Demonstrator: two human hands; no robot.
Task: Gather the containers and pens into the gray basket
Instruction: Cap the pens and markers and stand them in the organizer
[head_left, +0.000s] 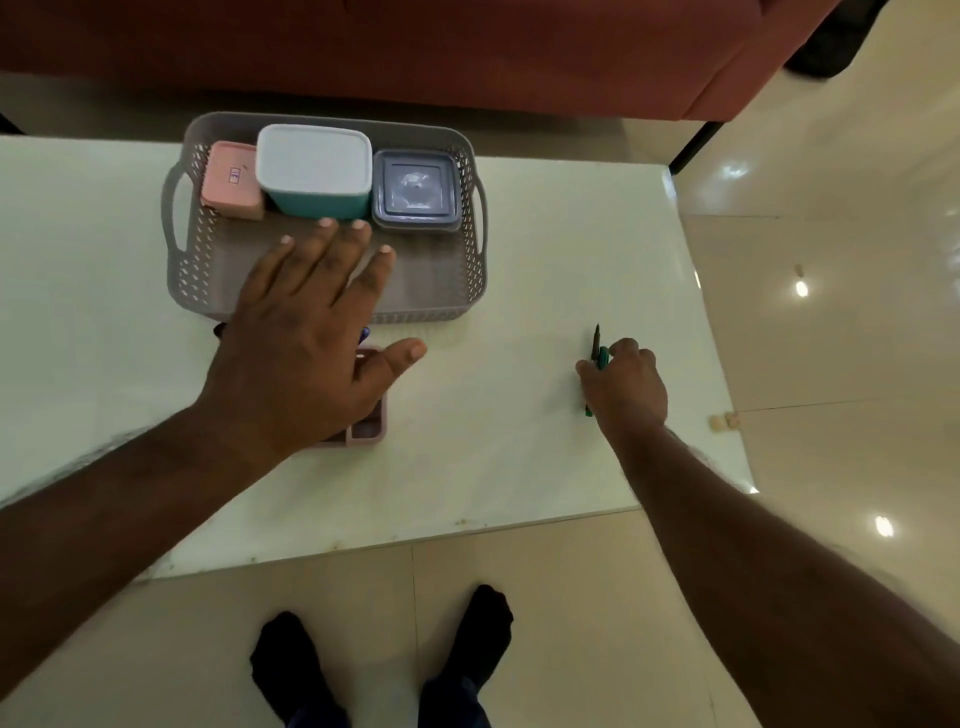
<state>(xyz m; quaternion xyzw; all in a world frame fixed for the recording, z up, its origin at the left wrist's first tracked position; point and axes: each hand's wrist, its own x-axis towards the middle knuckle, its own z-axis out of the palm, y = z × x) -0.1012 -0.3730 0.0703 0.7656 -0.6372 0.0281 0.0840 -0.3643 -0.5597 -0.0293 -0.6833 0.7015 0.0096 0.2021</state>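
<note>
Green pens (598, 358) sit gripped in right-hand fingers (626, 349) — left hand (306, 343) spread open above a pink tray (368, 428).

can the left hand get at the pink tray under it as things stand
Probably yes. The left hand is spread open directly above the pink tray, which lies on the table in front of the basket. Nothing shows between them, though the hand hides most of the tray.
</note>
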